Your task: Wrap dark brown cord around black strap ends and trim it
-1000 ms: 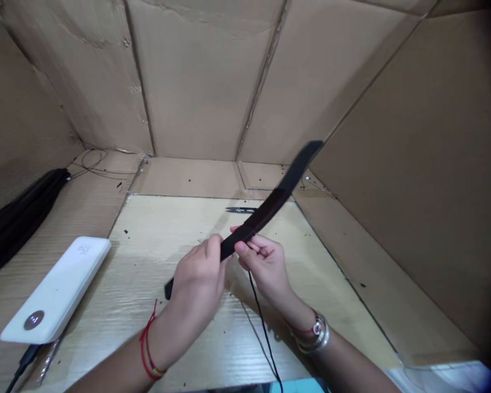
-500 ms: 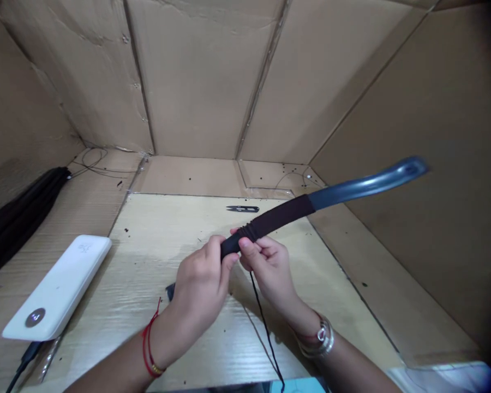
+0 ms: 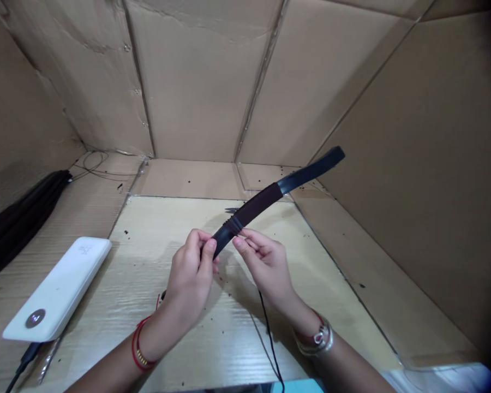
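Long curved strip (image 3: 311, 170): glossy dark blue, its middle wrapped in black thread (image 3: 251, 207). Flat rectangular power bank (image 3: 59, 289): white with a grey round button. Tabletop (image 3: 167, 333): pale wood grain. Cardboard walls (image 3: 196, 82): plain brown. Left wrist cord (image 3: 138, 355): red.

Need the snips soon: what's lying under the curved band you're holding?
Under the curved band, the thread snips lie on the table; only the tip shows, the rest is covered. A black cord hangs below the right hand.
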Tool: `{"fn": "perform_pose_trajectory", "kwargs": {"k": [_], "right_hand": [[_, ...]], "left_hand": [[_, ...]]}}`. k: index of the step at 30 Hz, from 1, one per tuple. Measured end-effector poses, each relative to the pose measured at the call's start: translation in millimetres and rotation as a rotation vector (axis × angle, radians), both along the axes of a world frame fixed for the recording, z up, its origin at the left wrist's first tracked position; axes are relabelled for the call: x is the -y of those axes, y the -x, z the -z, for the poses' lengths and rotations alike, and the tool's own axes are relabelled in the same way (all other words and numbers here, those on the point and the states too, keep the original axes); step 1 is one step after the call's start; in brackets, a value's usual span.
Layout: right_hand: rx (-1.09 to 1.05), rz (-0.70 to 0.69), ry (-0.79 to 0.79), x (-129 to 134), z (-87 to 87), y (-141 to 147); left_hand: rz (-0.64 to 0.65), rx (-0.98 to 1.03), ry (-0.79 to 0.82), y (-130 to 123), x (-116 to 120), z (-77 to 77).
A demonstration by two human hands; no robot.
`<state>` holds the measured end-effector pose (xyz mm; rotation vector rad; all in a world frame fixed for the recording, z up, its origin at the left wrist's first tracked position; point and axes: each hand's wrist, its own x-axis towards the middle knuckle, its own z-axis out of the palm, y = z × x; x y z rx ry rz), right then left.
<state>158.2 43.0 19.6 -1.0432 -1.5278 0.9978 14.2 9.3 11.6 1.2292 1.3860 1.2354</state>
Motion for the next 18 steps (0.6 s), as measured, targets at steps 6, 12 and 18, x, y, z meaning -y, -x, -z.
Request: {"fn": "perform_pose_trajectory", "kwargs": {"k": [6,12,18], "right_hand": [[0.131,0.049,-0.092,7,3.9,4],[-0.14,-0.225,0.212,-1,2.1,0],[-0.264,-0.299,0.218,1,-4.2,-5]], "left_hand": [[-0.012,-0.043,-0.024,3,-4,0.8],[0.287,0.356,0.267,5,-3,-8.3],[0.497,0.179,0.251,8,3,-11.2]]}}
